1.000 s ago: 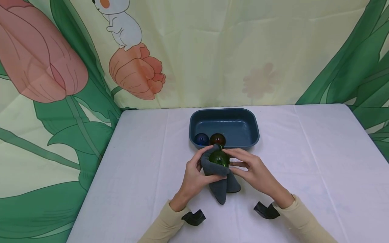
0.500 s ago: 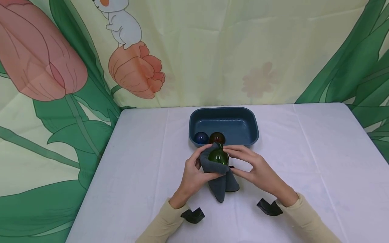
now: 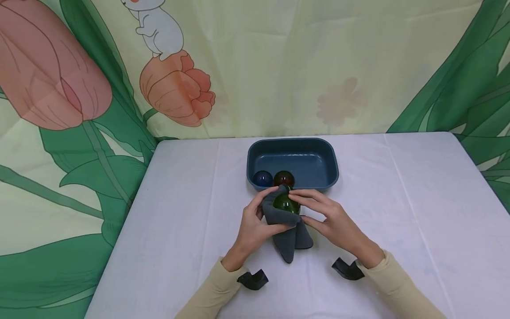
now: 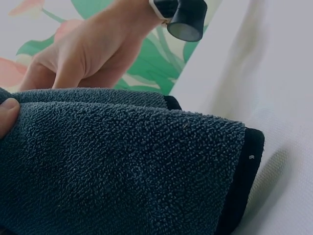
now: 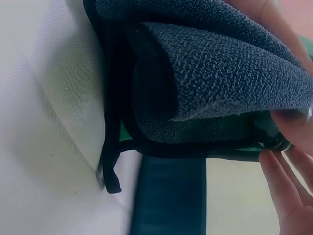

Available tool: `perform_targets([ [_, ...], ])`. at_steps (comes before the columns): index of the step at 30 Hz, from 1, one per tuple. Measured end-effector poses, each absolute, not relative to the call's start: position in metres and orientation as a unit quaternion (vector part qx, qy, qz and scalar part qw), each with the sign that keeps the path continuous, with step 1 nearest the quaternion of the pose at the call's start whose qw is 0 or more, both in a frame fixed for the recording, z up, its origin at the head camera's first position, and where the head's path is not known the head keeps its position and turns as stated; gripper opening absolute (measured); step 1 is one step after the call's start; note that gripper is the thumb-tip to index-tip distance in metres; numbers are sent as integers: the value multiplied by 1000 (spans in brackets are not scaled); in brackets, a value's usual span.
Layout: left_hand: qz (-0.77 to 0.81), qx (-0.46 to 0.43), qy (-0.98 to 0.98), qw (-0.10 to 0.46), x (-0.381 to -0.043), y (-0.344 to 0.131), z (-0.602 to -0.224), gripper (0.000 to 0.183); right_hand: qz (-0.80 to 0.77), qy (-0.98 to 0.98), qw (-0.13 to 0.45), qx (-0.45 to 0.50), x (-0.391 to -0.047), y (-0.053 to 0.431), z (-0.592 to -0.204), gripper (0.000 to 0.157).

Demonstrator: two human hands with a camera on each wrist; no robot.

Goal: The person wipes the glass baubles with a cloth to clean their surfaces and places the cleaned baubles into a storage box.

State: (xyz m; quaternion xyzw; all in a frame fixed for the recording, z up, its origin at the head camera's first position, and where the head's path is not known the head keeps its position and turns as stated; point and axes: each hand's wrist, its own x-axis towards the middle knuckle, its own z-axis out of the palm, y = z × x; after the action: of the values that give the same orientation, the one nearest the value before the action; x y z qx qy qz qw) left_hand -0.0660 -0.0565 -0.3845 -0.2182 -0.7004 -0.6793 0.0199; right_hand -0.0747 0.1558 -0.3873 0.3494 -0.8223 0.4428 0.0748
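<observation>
A green, see-through glass ball (image 3: 284,204) sits in a folded dark grey-blue terry cloth (image 3: 287,243), just in front of the bin. My left hand (image 3: 254,230) holds the cloth around the ball's left and lower sides, thumb in front. From the right, my right hand (image 3: 338,221) holds the ball, fingertips on its upper right and thumb low by the cloth's edge. Black-edged cloth (image 4: 132,156) fills much of the left wrist view. In the right wrist view, the folded cloth (image 5: 230,73) hides most of the ball.
A dark blue rectangular bin (image 3: 318,185) stands behind the hands. Inside, along its near side, lie a blue glass ball (image 3: 263,178) and a reddish-brown one (image 3: 284,178). A white cloth covers the table (image 3: 191,212); a printed curtain (image 3: 279,79) hangs behind it.
My right fingertips have shifted slightly left over the top of the green ball. The left hand keeps its hold on the cloth. The head view has tilted a little.
</observation>
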Motion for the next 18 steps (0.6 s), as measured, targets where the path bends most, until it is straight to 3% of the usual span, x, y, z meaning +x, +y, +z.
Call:
perform_targets([
  [7,-670,-224,-708,27,-67,-55,-385,74,447,-824,67,341,-74,156,-386,68],
  [18,-662,-238,-710,33,-67,-54,-386,75,534,-790,-19,303,-74,158,-388,57],
])
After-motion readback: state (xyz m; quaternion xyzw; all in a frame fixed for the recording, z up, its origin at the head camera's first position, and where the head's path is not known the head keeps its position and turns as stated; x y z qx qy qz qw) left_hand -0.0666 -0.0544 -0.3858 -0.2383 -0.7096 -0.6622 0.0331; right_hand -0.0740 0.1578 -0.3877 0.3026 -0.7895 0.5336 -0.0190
